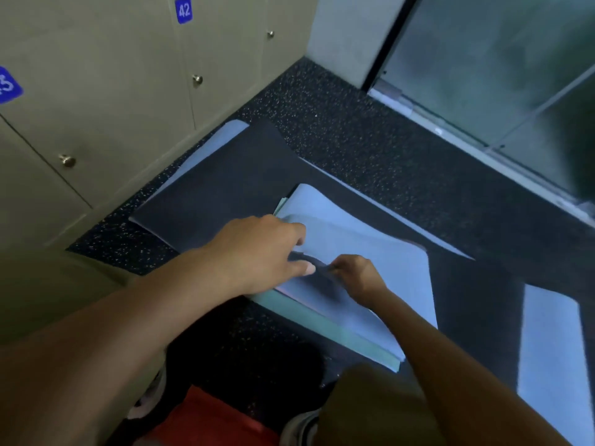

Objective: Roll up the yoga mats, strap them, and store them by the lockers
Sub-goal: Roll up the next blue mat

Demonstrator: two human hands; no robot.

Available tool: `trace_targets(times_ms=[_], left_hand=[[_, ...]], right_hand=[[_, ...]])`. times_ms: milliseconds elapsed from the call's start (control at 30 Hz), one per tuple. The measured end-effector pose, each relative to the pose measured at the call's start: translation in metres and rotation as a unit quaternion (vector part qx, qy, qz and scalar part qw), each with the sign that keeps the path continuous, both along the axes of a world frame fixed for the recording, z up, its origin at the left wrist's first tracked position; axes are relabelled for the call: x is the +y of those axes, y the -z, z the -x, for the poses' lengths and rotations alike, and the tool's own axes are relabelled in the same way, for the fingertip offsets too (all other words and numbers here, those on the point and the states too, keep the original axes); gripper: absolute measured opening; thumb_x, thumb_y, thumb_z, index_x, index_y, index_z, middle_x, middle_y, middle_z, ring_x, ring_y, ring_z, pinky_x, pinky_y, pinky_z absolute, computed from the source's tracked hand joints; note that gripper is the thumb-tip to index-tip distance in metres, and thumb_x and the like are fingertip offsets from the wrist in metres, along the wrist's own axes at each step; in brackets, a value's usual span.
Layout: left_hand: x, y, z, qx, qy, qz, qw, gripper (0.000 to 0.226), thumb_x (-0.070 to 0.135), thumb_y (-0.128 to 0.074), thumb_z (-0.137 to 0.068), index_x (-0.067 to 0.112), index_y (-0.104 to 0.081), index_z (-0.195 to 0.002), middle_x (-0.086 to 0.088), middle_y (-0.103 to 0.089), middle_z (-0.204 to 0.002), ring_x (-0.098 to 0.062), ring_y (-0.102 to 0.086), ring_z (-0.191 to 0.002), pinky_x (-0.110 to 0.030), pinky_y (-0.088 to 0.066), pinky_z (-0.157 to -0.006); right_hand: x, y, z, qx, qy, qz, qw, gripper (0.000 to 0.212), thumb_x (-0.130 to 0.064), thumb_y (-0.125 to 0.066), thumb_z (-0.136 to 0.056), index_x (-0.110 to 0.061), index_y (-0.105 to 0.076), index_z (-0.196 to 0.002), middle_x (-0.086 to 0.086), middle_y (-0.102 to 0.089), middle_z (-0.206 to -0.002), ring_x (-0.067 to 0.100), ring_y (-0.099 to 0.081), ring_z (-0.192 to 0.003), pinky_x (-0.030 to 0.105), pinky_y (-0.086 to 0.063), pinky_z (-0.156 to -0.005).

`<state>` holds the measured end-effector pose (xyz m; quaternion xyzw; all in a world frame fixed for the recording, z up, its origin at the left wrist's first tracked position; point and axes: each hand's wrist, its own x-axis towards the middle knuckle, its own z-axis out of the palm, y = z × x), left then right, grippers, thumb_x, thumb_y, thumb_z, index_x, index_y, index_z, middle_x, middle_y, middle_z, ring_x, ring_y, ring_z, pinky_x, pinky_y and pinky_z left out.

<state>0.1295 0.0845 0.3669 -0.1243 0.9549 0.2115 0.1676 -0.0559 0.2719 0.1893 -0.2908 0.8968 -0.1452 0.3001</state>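
Beside the lockers (96, 91), your left hand (257, 252) rests loosely curled, fingers on the blue mat (370, 252) on the floor (354, 130), steadying it; your right hand (357, 275) pinches a dark strip, likely the strap (309, 262), before rolling begins.

1. Beige lockers (96, 91) with round metal knobs (67, 160) and blue number plates (184, 10) fill the left.
2. Black speckled floor (338, 123).
3. Frosted glass door (499, 66) at upper right.
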Motion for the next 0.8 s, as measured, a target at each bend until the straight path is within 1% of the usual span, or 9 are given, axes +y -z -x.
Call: trace_targets(times_ms=[100,167,300,367,467,567,667,733,800], left_hand=[[0.005,-0.009,0.002,0.022,0.009,-0.015,1.0,0.053,0.064,-0.057,-0.093,0.031,-0.052,-0.134,0.003,-0.057,-0.13,-0.025,-0.057,-0.116,-0.043,-0.05,-0.093],[0.012,-0.012,0.003,0.028,0.02,-0.018,0.999,0.057,0.062,-0.059,-0.093,0.029,-0.048,-0.137,0.002,-0.053,-0.134,-0.026,-0.056,-0.117,-0.042,-0.05,-0.093],[0.027,-0.013,0.004,0.052,0.054,-0.019,0.997,0.071,0.066,-0.066,-0.086,0.028,-0.043,-0.142,0.003,-0.049,-0.136,-0.023,-0.053,-0.119,-0.037,-0.048,-0.087],[0.035,-0.015,0.004,0.071,0.066,-0.051,0.994,0.069,0.066,-0.069,-0.084,0.032,-0.047,-0.139,0.008,-0.053,-0.133,-0.019,-0.055,-0.117,-0.034,-0.046,-0.084],[0.046,-0.018,0.005,0.1,0.081,-0.116,0.985,0.05,0.062,-0.074,-0.082,0.037,-0.06,-0.122,0.016,-0.062,-0.118,-0.011,-0.06,-0.1,-0.03,-0.043,-0.072],[0.056,-0.017,0.006,0.18,0.077,-0.141,0.971,0.021,0.047,-0.074,-0.086,0.028,-0.066,-0.091,0.012,-0.065,-0.087,-0.012,-0.06,-0.077,-0.029,-0.04,-0.058],[0.058,-0.011,0.011,0.256,-0.009,-0.175,0.951,0.023,0.025,-0.067,-0.091,0.009,-0.062,-0.075,-0.007,-0.062,-0.069,-0.025,-0.05,-0.063,-0.039,-0.044,-0.06],[0.055,-0.008,0.015,0.276,-0.09,-0.218,0.932,0.025,0.015,-0.065,-0.09,0.005,-0.056,-0.068,-0.018,-0.058,-0.064,-0.024,-0.045,-0.056,-0.038,-0.046,-0.058],[0.051,-0.008,0.019,0.277,-0.176,-0.299,0.896,0.022,0.01,-0.063,-0.089,0.006,-0.061,-0.068,-0.014,-0.065,-0.063,-0.021,-0.066,-0.058,-0.041,-0.061,-0.065]], right_hand=[[0.029,-0.058,-0.006,0.044,-0.018,0.013,0.999,0.019,-0.01,-0.06,-0.097,-0.024,-0.073,-0.095,0.0,-0.071,-0.102,0.022,-0.064,-0.095,0.033,-0.05,-0.082],[0.047,-0.091,-0.011,0.083,-0.015,0.041,0.996,0.017,-0.007,-0.06,-0.099,-0.017,-0.074,-0.1,-0.003,-0.069,-0.097,0.02,-0.064,-0.094,0.028,-0.047,-0.08],[0.073,-0.146,-0.044,0.138,0.033,0.113,0.983,0.013,-0.013,-0.058,-0.103,-0.02,-0.07,-0.104,-0.013,-0.067,-0.092,0.003,-0.062,-0.084,0.011,-0.046,-0.074],[0.081,-0.161,-0.065,0.145,0.056,0.149,0.977,0.012,-0.017,-0.058,-0.103,-0.021,-0.069,-0.103,-0.017,-0.067,-0.093,0.0,-0.063,-0.085,0.011,-0.048,-0.072],[0.084,-0.171,-0.085,0.142,0.093,0.194,0.966,0.013,-0.019,-0.058,-0.104,-0.021,-0.07,-0.102,-0.009,-0.071,-0.1,0.009,-0.065,-0.094,0.02,-0.051,-0.081],[0.077,-0.176,-0.094,0.152,0.135,0.213,0.956,0.014,-0.02,-0.056,-0.105,-0.03,-0.066,-0.101,-0.004,-0.07,-0.107,0.011,-0.061,-0.099,0.018,-0.046,-0.083],[0.071,-0.18,-0.1,0.229,0.177,0.219,0.932,0.018,-0.022,-0.059,-0.104,-0.032,-0.064,-0.118,-0.012,-0.058,-0.12,-0.002,-0.046,-0.111,0.018,-0.04,-0.096],[0.067,-0.182,-0.105,0.302,0.198,0.233,0.903,0.026,-0.029,-0.06,-0.103,-0.026,-0.059,-0.129,-0.019,-0.046,-0.125,-0.004,-0.037,-0.118,0.018,-0.033,-0.102],[0.061,-0.186,-0.114,0.297,0.218,0.272,0.889,0.029,-0.036,-0.057,-0.103,-0.025,-0.056,-0.13,-0.021,-0.047,-0.126,-0.001,-0.042,-0.118,0.021,-0.036,-0.101]])
